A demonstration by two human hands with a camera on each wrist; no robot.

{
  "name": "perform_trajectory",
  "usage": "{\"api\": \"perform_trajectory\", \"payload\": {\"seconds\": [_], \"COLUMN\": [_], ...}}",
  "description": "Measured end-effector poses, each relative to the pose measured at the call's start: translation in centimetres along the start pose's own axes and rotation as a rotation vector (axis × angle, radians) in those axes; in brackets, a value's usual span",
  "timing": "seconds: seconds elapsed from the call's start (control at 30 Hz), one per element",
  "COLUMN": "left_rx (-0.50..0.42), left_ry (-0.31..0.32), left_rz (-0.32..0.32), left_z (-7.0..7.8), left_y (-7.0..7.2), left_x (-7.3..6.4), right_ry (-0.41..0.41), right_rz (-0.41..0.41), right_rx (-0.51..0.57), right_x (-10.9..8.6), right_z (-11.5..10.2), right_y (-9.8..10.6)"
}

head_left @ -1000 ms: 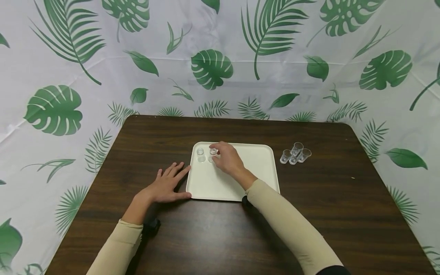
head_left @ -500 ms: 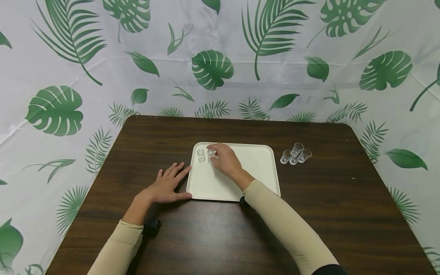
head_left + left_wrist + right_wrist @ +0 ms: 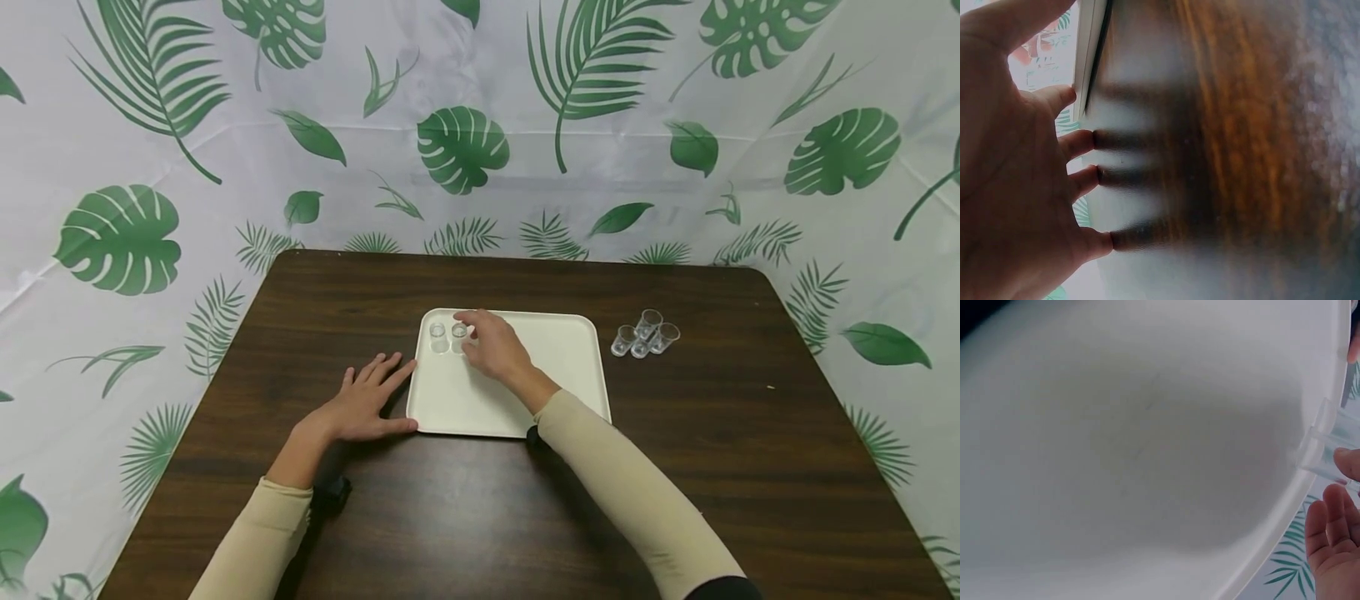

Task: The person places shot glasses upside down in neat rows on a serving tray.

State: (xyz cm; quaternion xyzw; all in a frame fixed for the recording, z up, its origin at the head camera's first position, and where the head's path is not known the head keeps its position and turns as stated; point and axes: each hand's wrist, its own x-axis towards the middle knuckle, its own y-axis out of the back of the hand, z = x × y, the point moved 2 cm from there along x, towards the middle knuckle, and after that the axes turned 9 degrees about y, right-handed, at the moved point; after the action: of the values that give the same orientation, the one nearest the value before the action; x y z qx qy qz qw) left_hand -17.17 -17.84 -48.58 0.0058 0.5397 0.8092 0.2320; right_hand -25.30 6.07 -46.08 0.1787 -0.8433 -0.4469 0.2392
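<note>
Two small clear plastic cups stand side by side at the far left corner of a cream tray [image 3: 517, 408], apparently narrow end up. The right-hand cup [image 3: 459, 340] is between the thumb and forefinger of my right hand [image 3: 495, 346]; in the right wrist view my thumb [image 3: 1349, 464] overlaps the cup side while the other fingers lie loosely below. Just left of it is the other cup [image 3: 438, 342]. My left hand [image 3: 363, 408] spreads its fingers on the table at the tray's left edge, thumb at the near left corner.
Several more clear cups [image 3: 648, 323] stand clustered on the dark wood table [image 3: 712, 375], right of the tray. A white curtain [image 3: 525, 208] with green leaf prints hangs behind the table and along both sides.
My right hand has shifted the cup slightly left, closer to the other cup; its fingers have since eased a little to the right. My left hand stays where it was.
</note>
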Motion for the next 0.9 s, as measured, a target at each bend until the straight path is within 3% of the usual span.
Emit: {"api": "perform_trajectory", "payload": {"seconds": [0.5, 0.9], "left_rx": [0.004, -0.005], "left_ry": [0.003, -0.01], "left_rz": [-0.01, -0.002], "left_z": [0.3, 0.3], "left_y": [0.4, 0.6], "left_x": [-0.1, -0.2], "right_ry": [-0.086, -0.118], "right_rz": [0.041, 0.163], "right_rx": [0.072, 0.108], "right_x": [-1.7, -4.9], "right_z": [1.9, 3.4], "right_y": [1.1, 2.3]}}
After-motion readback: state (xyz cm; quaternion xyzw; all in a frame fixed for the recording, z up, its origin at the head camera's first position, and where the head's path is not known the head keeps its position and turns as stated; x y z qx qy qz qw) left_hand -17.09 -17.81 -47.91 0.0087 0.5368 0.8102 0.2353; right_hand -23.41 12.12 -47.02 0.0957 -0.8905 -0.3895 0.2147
